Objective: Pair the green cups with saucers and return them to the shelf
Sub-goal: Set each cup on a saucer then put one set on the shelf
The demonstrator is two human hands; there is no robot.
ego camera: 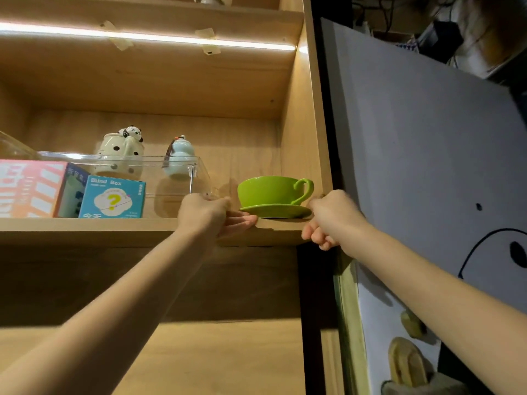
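Observation:
A green cup (271,189) stands upright on a green saucer (275,211) at the right end of the wooden shelf (114,228), its handle pointing right towards the cabinet's side wall. My left hand (211,213) is at the saucer's left rim, fingertips touching it at the level of the shelf board. My right hand (328,220) is just right of the saucer, slightly blurred. Its fingers are curled in front of the shelf's front edge, with nothing visible in them.
Left of the cup a clear plastic box (159,175) stands in front of a panda teapot (122,155) and a pale blue gourd jar (179,158). A "Blind Box" carton (112,199) and a pink carton (28,189) sit further left. A white drawn panel (427,166) hangs on the right.

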